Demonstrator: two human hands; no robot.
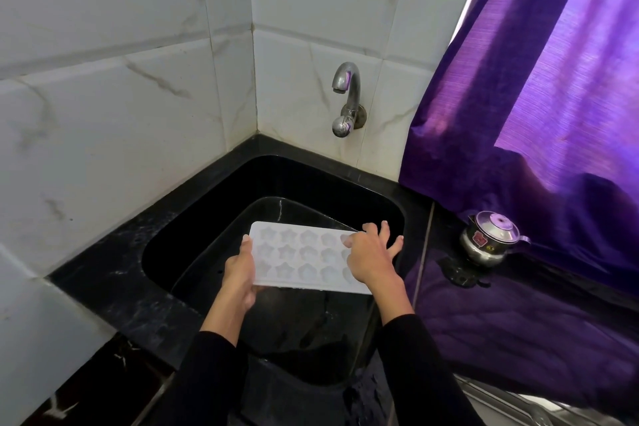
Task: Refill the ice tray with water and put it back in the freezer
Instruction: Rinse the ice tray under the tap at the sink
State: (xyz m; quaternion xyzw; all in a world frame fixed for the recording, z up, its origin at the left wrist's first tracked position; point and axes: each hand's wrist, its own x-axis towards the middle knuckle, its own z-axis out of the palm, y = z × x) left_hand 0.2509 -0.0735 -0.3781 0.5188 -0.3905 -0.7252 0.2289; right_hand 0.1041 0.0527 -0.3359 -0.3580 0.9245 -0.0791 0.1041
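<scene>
- The left hand (238, 273) grips the left short edge of the white plastic ice tray with star-shaped moulds (304, 258), thumb lying along the top of the rim and the other fingers curled out of sight under it
- The right hand (371, 254) rests on the tray's right end with its fingers spread and nearly straight; the thumb tip presses the top surface, and some fingertips reach past the far right corner
- Both forearms wear black sleeves (420, 367)
- The tray is held roughly level, moulds facing up, above the black square sink (193, 214); whether the moulds hold water cannot be told
- Under the tray, inside the sink, sits a large black tub (311, 339) with a glossy wet surface
- Beyond the tray, a curved chrome tap (347, 97) sticks out of the white marble-patterned wall tiles (114, 121); no stream shows at its spout
- Around the sink runs the black stone desk (114, 294)
- Right of the tray, on the desk, stands a small shiny steel lidded pot (489, 239), just in front of a purple curtain (539, 86)
</scene>
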